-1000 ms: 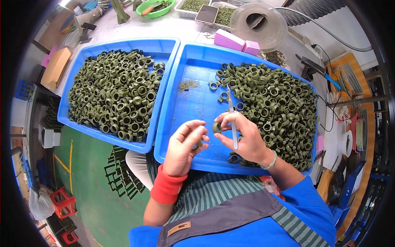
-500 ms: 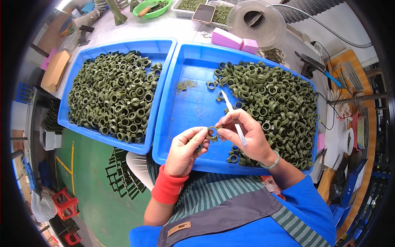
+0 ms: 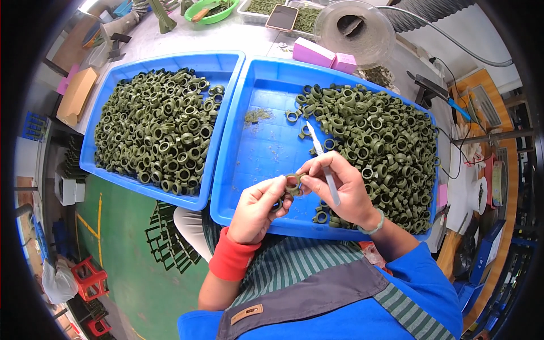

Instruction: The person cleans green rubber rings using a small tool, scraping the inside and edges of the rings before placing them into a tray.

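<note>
Between both hands, over the near part of the right blue tray [image 3: 229, 184], is an olive-green ring part [image 3: 293, 182]. My left hand [image 3: 258, 207], below a red wristband, pinches its left side; another dark green ring [image 3: 277, 205] shows under those fingers. My right hand [image 3: 343, 190] grips the ring's right side with thumb and fingertips. The same hand carries a slim white-handled craft knife [image 3: 321, 152], its tip pointing away toward the far side. To the right lies a large heap of green ring parts [image 3: 379, 141] in this tray.
A second blue tray [image 3: 218, 147], piled with similar green rings [image 3: 158, 130], adjoins on the left. Beyond the trays are a phone [image 3: 281, 17], a pink box [image 3: 313, 54], a clear round tub [image 3: 374, 39] and a green basin [image 3: 218, 10]. Red stools [image 3: 90, 279] stand on the floor.
The ring has turned slightly between my fingers, and the knife has tilted a little with my right hand. A dark ring under my left fingers shows more clearly. The trays look unchanged.
</note>
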Demonstrator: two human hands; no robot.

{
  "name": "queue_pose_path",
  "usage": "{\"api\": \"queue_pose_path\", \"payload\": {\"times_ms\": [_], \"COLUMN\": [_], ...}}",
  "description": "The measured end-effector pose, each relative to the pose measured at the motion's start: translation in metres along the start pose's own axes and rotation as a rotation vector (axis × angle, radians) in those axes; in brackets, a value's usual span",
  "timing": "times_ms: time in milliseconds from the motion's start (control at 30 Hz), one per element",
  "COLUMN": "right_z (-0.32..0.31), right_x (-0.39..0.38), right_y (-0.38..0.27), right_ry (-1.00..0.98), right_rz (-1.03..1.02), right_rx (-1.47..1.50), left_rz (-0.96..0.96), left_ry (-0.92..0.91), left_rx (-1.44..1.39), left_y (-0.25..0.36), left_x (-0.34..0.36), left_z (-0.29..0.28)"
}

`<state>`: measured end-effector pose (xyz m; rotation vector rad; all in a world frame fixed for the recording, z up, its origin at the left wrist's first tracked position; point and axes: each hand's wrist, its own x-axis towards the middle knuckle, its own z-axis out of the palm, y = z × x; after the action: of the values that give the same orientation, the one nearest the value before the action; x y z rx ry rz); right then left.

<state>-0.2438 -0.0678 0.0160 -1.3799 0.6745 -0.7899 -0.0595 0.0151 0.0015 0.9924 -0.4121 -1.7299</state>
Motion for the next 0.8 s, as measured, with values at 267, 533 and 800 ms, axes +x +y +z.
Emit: {"api": "queue_pose_path", "payload": {"times_ms": [267, 533, 800], "right_z": [-0.004, 0.003, -0.002], "right_x": [0.002, 0.003, 0.008], "right_y": [0.001, 0.005, 0.002], "right_ry": [0.051, 0.002, 0.004], "right_rz": [-0.034, -0.401, -0.348], "right_rx": [0.044, -0.393, -0.586], "left_rz": [-0.051, 0.141, 0.402], "left_ry": [-0.056, 0.131, 0.194], "left_rx": [-0.254, -0.031, 0.316], "left_y": [0.003, -0.001, -0.005], "left_x": [0.006, 0.001, 0.002], "left_z": [-0.005, 0.001, 0.005]}}
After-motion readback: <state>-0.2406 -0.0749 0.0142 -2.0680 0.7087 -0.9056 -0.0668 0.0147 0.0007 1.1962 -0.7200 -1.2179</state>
